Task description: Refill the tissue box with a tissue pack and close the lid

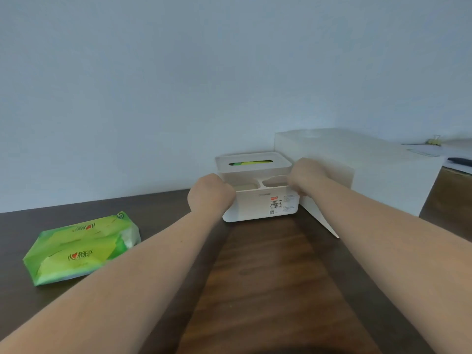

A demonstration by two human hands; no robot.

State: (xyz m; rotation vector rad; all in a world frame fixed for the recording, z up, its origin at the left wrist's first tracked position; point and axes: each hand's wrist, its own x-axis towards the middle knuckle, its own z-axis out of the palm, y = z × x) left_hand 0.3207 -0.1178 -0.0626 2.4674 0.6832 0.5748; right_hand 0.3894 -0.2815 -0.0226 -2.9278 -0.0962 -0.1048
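Note:
A white tissue box (258, 208) stands on the dark wooden table near the wall. Its lid (252, 162) sits on top, and green shows through the slot. The front holds two open compartments and a printed label. My left hand (210, 194) grips the box's left side with fingers curled. At the right side, my right hand (305, 176) holds the box, fingers wrapped over its edge. A green tissue pack (81, 247) lies flat on the table to the left, apart from both hands.
A large white box (370, 169) stands right behind and to the right of the tissue box, nearly touching it. Papers, a yellow clip (434, 141) and a dark pen (459, 161) lie at the far right. The wall rises just behind.

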